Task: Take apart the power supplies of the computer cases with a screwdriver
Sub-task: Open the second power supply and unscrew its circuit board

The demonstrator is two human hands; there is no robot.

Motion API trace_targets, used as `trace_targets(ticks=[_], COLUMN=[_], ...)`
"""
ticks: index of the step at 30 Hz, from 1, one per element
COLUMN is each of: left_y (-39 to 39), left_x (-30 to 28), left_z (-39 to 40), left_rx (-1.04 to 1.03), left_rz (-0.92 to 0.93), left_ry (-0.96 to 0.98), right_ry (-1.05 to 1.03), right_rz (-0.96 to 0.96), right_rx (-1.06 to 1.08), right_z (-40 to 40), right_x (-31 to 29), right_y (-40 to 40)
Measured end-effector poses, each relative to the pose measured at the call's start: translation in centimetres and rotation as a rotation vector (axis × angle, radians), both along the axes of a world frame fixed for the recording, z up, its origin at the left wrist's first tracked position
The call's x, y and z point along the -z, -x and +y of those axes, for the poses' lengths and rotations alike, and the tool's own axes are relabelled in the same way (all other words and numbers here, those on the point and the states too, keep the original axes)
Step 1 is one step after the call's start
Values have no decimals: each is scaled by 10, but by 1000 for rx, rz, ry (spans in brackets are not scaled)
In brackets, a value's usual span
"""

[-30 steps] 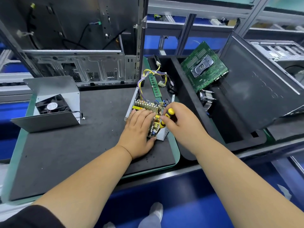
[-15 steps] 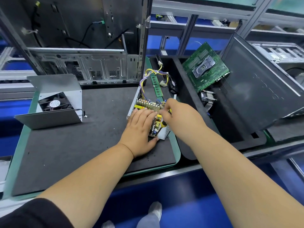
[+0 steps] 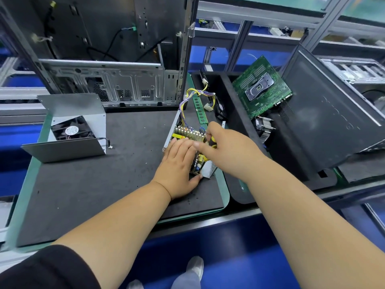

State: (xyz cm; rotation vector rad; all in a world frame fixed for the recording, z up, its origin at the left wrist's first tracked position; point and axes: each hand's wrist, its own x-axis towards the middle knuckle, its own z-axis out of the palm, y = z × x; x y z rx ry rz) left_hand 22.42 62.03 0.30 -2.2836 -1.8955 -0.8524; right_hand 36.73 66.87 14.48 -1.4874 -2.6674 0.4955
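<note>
The open power supply lies on the dark mat of the table, near the mat's right edge, at about 1 o'clock from the centre of the frame. Its cover is off: the circuit board, a finned heat sink and a yellow wire bundle are exposed, with the wires running out toward 12 o'clock.

The left hand rests flat on the board with straight fingers, its thumb at the near corner of the metal base; this grip is apart and presses, not clamps. The right hand has its grip clamped on the screwdriver, of which only a short yellow-and-black part of the handle shows. The tip is hidden behind the fingers, so the screw engaged cannot be told.

Progress, as a judgement: the removed cover with fan stands at 9 o'clock, well apart from the unit, so opening of the housing is done. The board remains seated in its base; freeing it appears to be the step in hand.

A stripped computer case stands at 11 o'clock. A green motherboard lies in the black tray at 2 o'clock.
</note>
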Motion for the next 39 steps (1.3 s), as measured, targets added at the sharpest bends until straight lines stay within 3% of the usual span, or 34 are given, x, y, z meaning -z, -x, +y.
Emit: trace_targets(ticks=[3, 10, 17, 27, 35, 39], left_y=[0, 2, 1, 3, 3, 3], left_x=[0, 0, 1, -1, -2, -2], left_z=[0, 0, 1, 0, 0, 1], left_rx=[8, 11, 22, 31, 38, 27], left_rz=[-14, -14, -21, -36, -45, -47], left_ry=[-9, 8, -8, 0, -1, 6], right_ry=[-58, 98, -114, -43, -157, -97], right_rz=[-29, 66, -46, 158, 4, 98], right_rx=[9, 61, 72, 104, 68, 65], right_z=[1, 4, 1, 4, 4, 5], right_x=[4, -4, 2, 7, 6, 7], right_y=[2, -3, -2, -4, -2, -1])
